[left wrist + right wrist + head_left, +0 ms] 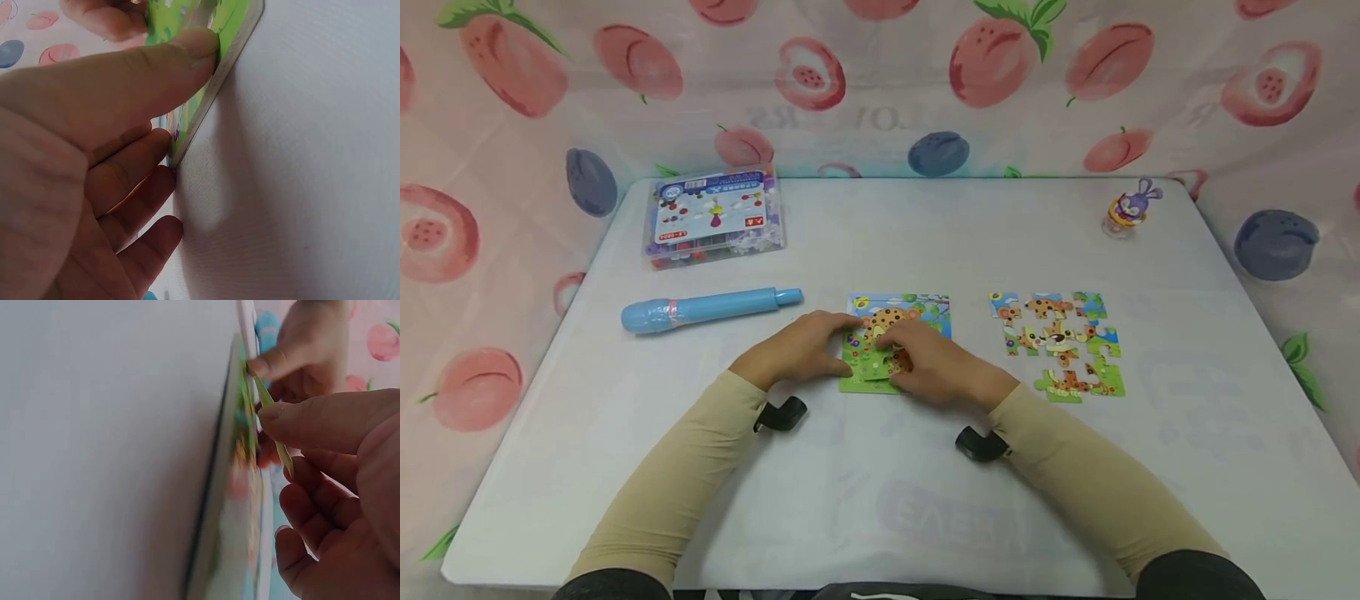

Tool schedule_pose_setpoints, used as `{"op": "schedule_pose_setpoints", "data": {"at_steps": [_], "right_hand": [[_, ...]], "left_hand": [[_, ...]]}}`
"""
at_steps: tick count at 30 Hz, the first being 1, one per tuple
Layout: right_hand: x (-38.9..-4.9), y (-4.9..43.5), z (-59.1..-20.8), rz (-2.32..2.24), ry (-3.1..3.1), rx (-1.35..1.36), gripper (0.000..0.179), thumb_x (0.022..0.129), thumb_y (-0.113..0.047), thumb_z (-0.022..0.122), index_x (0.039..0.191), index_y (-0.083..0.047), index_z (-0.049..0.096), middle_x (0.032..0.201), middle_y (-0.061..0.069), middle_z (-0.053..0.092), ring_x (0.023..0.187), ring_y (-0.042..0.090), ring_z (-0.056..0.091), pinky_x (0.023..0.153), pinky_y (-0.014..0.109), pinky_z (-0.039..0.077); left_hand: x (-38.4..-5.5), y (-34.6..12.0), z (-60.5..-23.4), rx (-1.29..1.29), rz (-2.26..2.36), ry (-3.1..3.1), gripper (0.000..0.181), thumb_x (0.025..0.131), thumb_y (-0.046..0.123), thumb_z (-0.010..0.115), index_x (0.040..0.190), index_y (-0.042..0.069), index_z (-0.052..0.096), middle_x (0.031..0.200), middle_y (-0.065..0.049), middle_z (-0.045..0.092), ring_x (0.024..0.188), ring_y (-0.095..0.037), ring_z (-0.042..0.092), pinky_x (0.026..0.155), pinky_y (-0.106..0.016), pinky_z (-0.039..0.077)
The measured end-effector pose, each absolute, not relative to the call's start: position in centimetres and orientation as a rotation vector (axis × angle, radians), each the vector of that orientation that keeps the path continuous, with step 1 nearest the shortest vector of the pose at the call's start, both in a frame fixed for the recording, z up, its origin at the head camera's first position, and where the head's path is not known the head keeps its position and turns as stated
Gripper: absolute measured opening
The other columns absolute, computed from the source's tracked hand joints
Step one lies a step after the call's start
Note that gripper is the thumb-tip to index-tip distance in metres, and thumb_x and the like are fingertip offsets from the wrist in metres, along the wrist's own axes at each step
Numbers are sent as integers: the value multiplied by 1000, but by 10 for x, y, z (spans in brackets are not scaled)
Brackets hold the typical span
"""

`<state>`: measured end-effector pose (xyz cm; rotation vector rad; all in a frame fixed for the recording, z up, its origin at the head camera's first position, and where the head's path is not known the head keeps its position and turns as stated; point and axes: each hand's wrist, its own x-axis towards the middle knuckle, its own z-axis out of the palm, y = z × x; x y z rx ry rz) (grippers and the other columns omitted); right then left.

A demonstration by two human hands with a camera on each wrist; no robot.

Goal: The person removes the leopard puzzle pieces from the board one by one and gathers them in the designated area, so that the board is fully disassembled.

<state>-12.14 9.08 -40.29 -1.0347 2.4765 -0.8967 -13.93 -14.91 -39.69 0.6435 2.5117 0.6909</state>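
Observation:
A jigsaw puzzle board [936, 310] with a leopard picture lies in front of me. My left hand [802, 346] is at its left side; in the left wrist view the thumb [197, 47] rests on the green border and the other fingers lie loosely along the edge. My right hand [936, 358] reaches over the board's lower right part. Between its thumb and index finger it pinches a green puzzle piece [275, 425], tilted above the board. Right of the board lie several loose puzzle pieces [1060, 337], roughly laid out as the leopard picture.
A clear plastic box [711, 212] with a printed label stands at the back left. In front of it lies a light blue tube-shaped object [722, 308]. A small purple rabbit-eared figurine [1131, 208] stands at the back right. Fruit-patterned cloth [880, 108] hangs behind the white table [880, 237].

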Motion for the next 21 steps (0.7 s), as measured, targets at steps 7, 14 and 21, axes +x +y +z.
{"op": "schedule_pose_setpoints", "data": {"at_steps": [7, 14, 21], "right_hand": [[-123, 123, -392, -924, 2539, -960, 39, 88, -7, 71, 124, 1, 62, 127, 15, 60, 132, 37, 45, 111, 48, 34], [-122, 158, -394, -881, 2624, -889, 38, 86, -7, 70, 122, 0, 63, 124, 14, 61, 121, 34, 51, 103, 49, 41], [-115, 189, -395, -877, 2634, -740, 39, 87, -11, 72, 124, -2, 63, 126, 12, 60, 116, 30, 54, 101, 51, 41]], "left_hand": [[-138, -148, -395, 628, 682, 2513, 75, 84, 21, 82, 149, 7, 47, 148, -16, 48, 139, -34, 40, 114, -47, 33], [-138, -147, -396, 607, 677, 2515, 77, 83, 22, 83, 150, 8, 47, 149, -16, 47, 139, -34, 39, 114, -48, 33], [-138, -147, -398, 599, 679, 2509, 77, 84, 22, 83, 150, 9, 46, 149, -16, 47, 139, -33, 39, 114, -48, 33]]}}
